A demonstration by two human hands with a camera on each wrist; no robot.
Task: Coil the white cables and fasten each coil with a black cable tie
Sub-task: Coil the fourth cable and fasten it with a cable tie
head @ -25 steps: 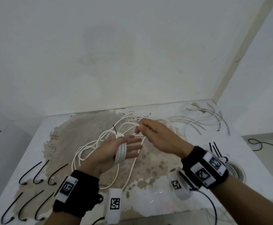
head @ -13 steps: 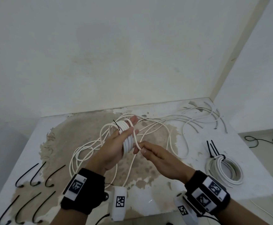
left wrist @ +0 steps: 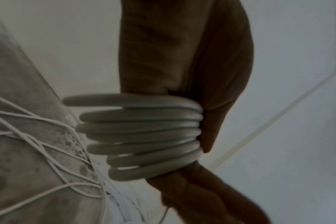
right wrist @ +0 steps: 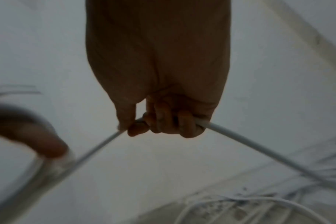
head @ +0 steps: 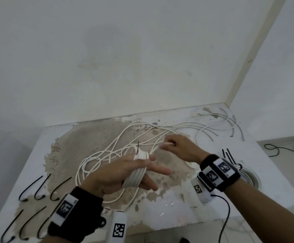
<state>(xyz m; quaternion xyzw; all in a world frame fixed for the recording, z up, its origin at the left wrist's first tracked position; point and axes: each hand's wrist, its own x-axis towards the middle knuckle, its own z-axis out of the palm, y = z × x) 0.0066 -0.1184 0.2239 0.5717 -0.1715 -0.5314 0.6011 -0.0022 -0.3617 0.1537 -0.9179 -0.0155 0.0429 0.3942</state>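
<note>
Lower left of the head view: six black cable ties (head: 37,188) unused on the table (head: 177,207). Centre: left hand (head: 125,174), fingers straight and spread, wearing several turns of white cable (head: 139,171); much slack strewn behind. Right of centre: right hand (head: 177,148) fisted round the feeding strand. Far right: one finished coil (head: 253,179), tied. Mid-way, seemingly.
</note>
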